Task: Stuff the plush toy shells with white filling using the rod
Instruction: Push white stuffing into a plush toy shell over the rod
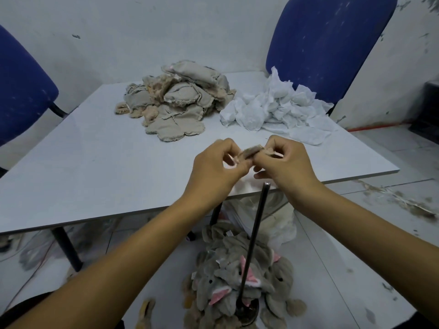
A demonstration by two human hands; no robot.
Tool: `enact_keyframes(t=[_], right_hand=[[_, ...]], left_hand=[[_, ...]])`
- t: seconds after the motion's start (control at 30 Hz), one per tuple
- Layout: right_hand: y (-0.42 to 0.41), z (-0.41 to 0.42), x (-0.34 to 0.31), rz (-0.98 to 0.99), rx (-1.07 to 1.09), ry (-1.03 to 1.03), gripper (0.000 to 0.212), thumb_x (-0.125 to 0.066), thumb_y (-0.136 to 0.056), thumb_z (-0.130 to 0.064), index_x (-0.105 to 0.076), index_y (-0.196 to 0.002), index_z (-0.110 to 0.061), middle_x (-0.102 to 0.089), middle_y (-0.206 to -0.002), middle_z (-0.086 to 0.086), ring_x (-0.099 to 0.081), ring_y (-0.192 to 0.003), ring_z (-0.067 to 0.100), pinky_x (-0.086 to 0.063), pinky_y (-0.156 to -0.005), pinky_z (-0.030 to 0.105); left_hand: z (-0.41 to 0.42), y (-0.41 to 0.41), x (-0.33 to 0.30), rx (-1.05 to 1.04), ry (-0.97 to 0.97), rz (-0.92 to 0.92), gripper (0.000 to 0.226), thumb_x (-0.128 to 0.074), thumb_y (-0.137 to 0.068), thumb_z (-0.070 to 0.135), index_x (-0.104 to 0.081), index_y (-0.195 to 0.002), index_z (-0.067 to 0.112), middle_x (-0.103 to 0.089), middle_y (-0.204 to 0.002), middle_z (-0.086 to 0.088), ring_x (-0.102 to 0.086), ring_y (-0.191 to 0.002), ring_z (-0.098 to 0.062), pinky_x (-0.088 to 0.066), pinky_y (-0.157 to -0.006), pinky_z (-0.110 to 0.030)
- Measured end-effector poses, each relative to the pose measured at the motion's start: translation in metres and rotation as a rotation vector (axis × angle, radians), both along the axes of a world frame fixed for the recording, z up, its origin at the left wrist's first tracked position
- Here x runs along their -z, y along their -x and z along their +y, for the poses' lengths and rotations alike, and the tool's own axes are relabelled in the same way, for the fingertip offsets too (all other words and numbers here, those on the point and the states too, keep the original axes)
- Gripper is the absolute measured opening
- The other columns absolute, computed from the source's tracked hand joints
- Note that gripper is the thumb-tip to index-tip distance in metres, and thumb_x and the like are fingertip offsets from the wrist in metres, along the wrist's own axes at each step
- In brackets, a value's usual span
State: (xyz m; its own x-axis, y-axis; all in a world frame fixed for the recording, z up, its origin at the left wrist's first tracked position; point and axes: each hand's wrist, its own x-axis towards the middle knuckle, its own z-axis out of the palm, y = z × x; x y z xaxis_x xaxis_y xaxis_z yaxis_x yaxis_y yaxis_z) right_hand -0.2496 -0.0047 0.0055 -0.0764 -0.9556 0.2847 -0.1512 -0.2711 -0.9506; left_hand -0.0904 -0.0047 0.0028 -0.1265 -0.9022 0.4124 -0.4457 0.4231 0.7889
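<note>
Above the table's (95, 162) near edge, the left hand (215, 162) and right hand (283, 160) pinch a small plush shell (249, 151) between them. The rod (255, 233) stands upright below, amid grey plush toys (228, 279) on the floor.

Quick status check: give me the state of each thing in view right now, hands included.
Left hand: shut, pinching the small shell.
Right hand: shut, pinching the same shell.
Small shell: held above the table edge, flat.
Rod: upright on its floor base, free of both hands.
Beige shell pile: heaped on the table, untouched.
White filling: loose heap beside the pile.
Grey plush toys: piled on the floor around the rod base.
</note>
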Motion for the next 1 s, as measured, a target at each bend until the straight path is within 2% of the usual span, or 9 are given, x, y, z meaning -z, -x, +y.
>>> enact_keyframes(t=[0.13,0.3,0.37,0.47,0.6,0.7,0.8,0.87,1.0], right_hand=[[-0.009,-0.001,0.001,0.025,0.020,0.112,0.039,-0.059,-0.075,0.001,-0.038,-0.055,-0.025,-0.048,-0.052,-0.008,-0.063,-0.051,0.015,-0.055,-0.054,0.029],[-0.004,-0.006,0.002,0.152,-0.018,0.162,0.036,-0.060,-0.077,0.002,-0.039,-0.063,-0.023,-0.044,-0.061,-0.005,-0.056,-0.057,0.009,-0.052,-0.057,0.035],[-0.002,-0.008,-0.003,0.147,-0.218,0.138,0.025,-0.060,-0.070,-0.001,-0.044,-0.073,-0.020,-0.046,-0.069,-0.006,-0.048,-0.067,0.008,-0.045,-0.061,0.020],[0.001,-0.017,-0.007,-0.049,-0.468,-0.006,0.027,-0.058,-0.067,0.002,-0.050,-0.085,-0.016,-0.051,-0.086,0.001,-0.050,-0.080,0.016,-0.049,-0.067,0.026],[0.005,-0.033,-0.009,-0.266,-0.397,-0.155,0.027,-0.047,-0.062,0.003,-0.057,-0.078,-0.017,-0.058,-0.084,-0.001,-0.056,-0.076,0.013,-0.049,-0.059,0.023],[0.007,-0.047,0.000,-0.188,-0.235,-0.169,0.034,-0.045,-0.076,0.015,-0.060,-0.074,-0.015,-0.058,-0.074,0.000,-0.054,-0.075,0.018,-0.049,-0.061,0.025],[0.006,-0.052,0.008,-0.060,-0.192,-0.145,0.035,-0.047,-0.080,0.017,-0.061,-0.071,-0.014,-0.057,-0.072,0.002,-0.054,-0.070,0.015,-0.048,-0.060,0.020],[0.005,-0.053,0.010,0.021,-0.206,-0.113,0.033,-0.051,-0.080,0.013,-0.064,-0.071,-0.016,-0.060,-0.069,0.000,-0.055,-0.067,0.012,-0.046,-0.057,0.017],[0.005,-0.053,0.012,0.111,-0.191,-0.102,0.028,-0.055,-0.080,0.006,-0.065,-0.072,-0.018,-0.064,-0.071,-0.002,-0.057,-0.068,0.012,-0.046,-0.061,0.019]], left_hand=[[-0.001,0.001,-0.003,-0.125,0.003,0.138,0.027,-0.063,-0.084,0.003,-0.048,-0.062,0.006,-0.061,-0.066,-0.005,-0.066,-0.066,-0.015,-0.054,-0.059,-0.033],[-0.005,-0.006,-0.013,0.318,-0.624,0.730,0.010,-0.062,-0.090,0.005,-0.054,-0.087,0.012,-0.062,-0.080,-0.011,-0.064,-0.067,-0.026,-0.054,-0.054,-0.031],[-0.010,-0.012,-0.014,0.223,-0.619,0.732,0.012,-0.061,-0.091,0.000,-0.061,-0.085,0.011,-0.062,-0.076,-0.012,-0.060,-0.061,-0.021,-0.051,-0.050,-0.024],[-0.017,-0.024,-0.012,0.180,-0.608,0.664,0.021,-0.058,-0.091,-0.007,-0.066,-0.081,0.011,-0.062,-0.074,-0.011,-0.056,-0.063,-0.018,-0.046,-0.048,-0.019],[-0.027,-0.040,-0.014,0.322,-0.680,0.611,0.016,-0.065,-0.088,0.000,-0.071,-0.082,0.014,-0.064,-0.073,-0.006,-0.055,-0.064,-0.016,-0.047,-0.052,-0.020],[-0.037,-0.060,-0.015,0.419,-0.525,0.112,0.007,-0.069,-0.089,0.025,-0.073,-0.091,0.019,-0.068,-0.086,-0.003,-0.059,-0.075,-0.014,-0.050,-0.066,-0.026],[-0.066,-0.083,-0.009,-0.052,-0.102,-0.511,0.022,-0.063,-0.095,0.029,-0.067,-0.116,0.024,-0.058,-0.131,-0.002,-0.050,-0.122,-0.017,-0.042,-0.104,-0.040],[-0.080,-0.095,-0.006,-0.218,-0.136,-0.684,0.037,-0.055,-0.099,0.030,-0.054,-0.134,0.016,-0.041,-0.148,-0.010,-0.033,-0.138,-0.027,-0.027,-0.115,-0.043],[-0.082,-0.098,-0.003,-0.181,-0.213,-0.756,0.029,-0.047,-0.102,0.033,-0.055,-0.122,0.013,-0.057,-0.123,-0.006,-0.052,-0.116,-0.028,-0.039,-0.102,-0.040]])
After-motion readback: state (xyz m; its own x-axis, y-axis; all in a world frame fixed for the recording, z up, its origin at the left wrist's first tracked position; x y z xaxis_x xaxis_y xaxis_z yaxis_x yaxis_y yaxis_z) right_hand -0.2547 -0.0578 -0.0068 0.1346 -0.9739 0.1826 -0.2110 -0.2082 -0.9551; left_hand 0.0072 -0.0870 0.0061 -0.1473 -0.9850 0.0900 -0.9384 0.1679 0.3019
